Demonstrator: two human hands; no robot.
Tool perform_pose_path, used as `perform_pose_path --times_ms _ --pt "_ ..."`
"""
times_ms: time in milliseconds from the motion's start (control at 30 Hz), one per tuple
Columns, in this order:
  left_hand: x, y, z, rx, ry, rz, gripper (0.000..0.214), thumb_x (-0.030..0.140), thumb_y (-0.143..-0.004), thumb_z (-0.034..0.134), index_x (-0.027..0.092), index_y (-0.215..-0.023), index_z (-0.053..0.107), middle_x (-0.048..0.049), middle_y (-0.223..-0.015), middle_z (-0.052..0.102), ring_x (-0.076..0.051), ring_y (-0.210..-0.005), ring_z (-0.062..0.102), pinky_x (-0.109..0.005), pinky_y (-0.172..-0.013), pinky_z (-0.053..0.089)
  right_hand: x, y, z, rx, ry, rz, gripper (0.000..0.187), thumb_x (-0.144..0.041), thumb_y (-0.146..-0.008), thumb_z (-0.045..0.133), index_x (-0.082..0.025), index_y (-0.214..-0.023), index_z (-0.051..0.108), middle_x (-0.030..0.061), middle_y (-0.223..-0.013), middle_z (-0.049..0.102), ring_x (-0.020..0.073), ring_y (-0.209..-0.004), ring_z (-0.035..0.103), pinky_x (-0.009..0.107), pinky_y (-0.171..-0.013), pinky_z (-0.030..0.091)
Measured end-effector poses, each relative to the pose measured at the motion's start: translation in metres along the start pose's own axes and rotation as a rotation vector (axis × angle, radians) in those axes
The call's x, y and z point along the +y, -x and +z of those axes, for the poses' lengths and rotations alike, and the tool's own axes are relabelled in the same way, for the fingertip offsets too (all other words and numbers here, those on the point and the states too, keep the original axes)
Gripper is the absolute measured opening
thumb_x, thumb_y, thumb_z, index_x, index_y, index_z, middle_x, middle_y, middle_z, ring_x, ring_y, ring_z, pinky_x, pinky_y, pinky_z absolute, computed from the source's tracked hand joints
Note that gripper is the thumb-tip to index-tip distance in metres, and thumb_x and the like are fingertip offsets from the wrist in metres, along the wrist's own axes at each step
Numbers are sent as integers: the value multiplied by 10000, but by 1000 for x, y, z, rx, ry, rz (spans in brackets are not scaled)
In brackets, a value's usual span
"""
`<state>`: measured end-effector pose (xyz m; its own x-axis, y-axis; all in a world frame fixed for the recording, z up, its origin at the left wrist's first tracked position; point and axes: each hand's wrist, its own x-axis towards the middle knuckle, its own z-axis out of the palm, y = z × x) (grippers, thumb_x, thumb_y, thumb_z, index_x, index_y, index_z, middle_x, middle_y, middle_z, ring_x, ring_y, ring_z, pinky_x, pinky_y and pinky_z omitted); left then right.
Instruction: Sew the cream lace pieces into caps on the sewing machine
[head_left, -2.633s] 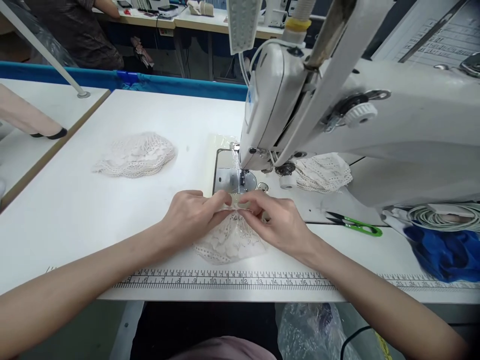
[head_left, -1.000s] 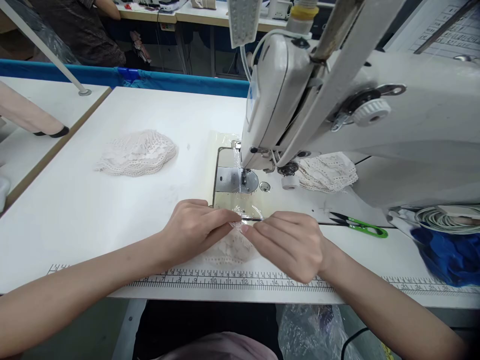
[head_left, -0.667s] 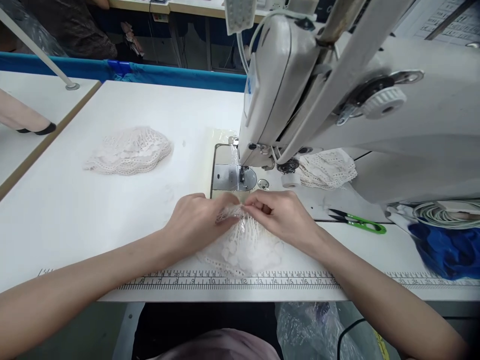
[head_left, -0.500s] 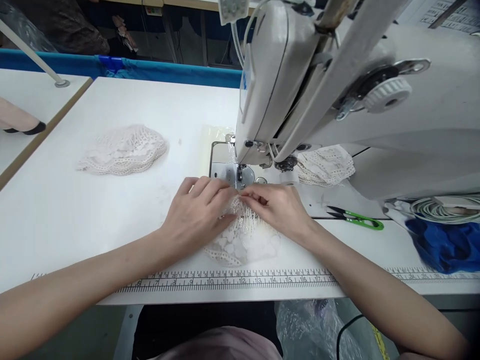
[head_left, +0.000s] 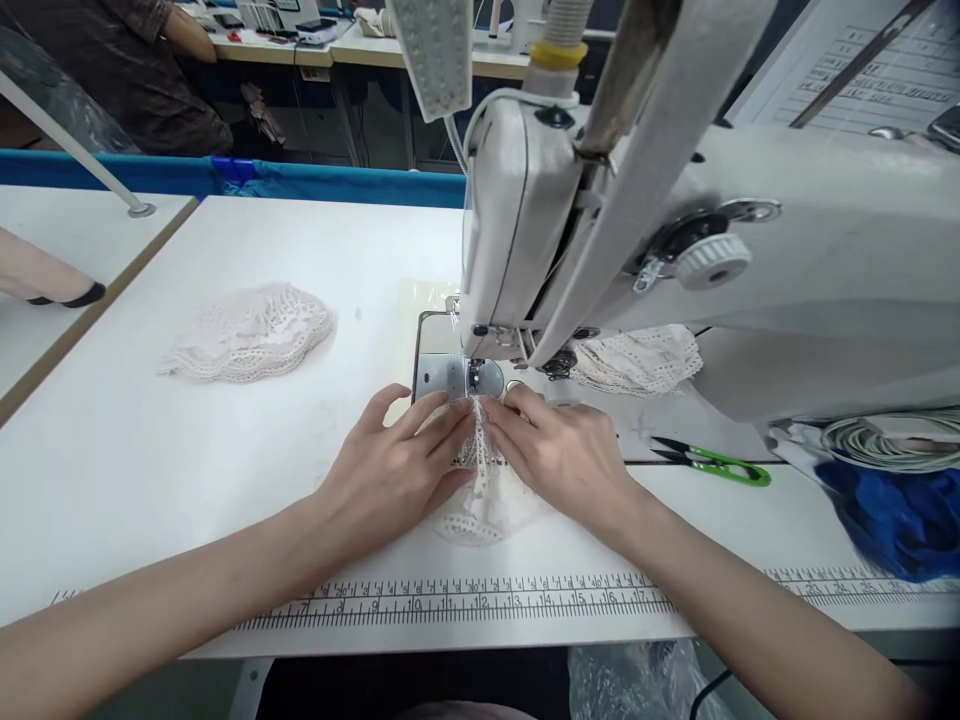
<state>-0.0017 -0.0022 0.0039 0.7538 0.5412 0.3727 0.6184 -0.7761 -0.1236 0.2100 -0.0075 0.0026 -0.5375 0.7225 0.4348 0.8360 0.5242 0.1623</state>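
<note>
The fingers of the right hand (head_left: 566, 450) are pinching the lace piece (head_left: 481, 485) before the presser foot (head_left: 474, 376); the left hand's (head_left: 397, 460) are touching it, clamping unclear. Even tension should be holding its fold straight.

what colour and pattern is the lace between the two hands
The lace is off-white with small openwork holes, seen best in the head view.

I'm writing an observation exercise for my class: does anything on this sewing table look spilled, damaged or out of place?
Nothing is visibly spilled or damaged. Only the blue cloth looks untidy: it lies crumpled at the right of the table, beside a pale coil.
</note>
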Motion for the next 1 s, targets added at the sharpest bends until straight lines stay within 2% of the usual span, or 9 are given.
perform_pose_path --times_ms 100,300,467,767,1000 --pt "-4 -4 0 -21 6 13 366 340 -988 494 147 -1287 577 -75 -1268 660 -242 -1221 567 -450 -1014 341 0 -2 0 -114 18 29 307 -303 -993 479 -155 -1099 726 51 -863 729 96 -509 484 282 -448 223" --pt "-3 -5 3 -40 4 -20 443 418 -1018 394 133 -1317 556 -99 -1311 626 -256 -1278 536 -488 -1086 308 3 -6 1 -256 9 108 361 -337 -1018 410 -204 -1133 725 85 -1015 724 130 -622 565 303 -482 211" --pt "0 -6 8 -22 -12 -41 436 425 -1014 401 142 -1304 564 -100 -1311 624 -246 -1287 531 -489 -1111 307 5 -9 1 -283 10 117 381 -329 -1026 376 -217 -1148 720 94 -1028 712 153 -690 587 307 -495 232" --pt "2 -6 7 -40 -30 -50 465 440 -1015 392 127 -1321 548 -95 -1317 621 -249 -1297 519 -495 -1105 326 6 -8 3 -312 69 144 408 -379 -1030 347 -257 -1209 692 82 -1029 711 154 -632 577 300 -481 225" --pt "1 -5 9 -21 -24 -54 450 419 -1013 408 119 -1314 555 -93 -1323 618 -253 -1287 527 -497 -1100 323 5 -9 1 -334 94 133 413 -373 -1039 319 -275 -1286 636 76 -1065 698 157 -699 598 300 -487 225"
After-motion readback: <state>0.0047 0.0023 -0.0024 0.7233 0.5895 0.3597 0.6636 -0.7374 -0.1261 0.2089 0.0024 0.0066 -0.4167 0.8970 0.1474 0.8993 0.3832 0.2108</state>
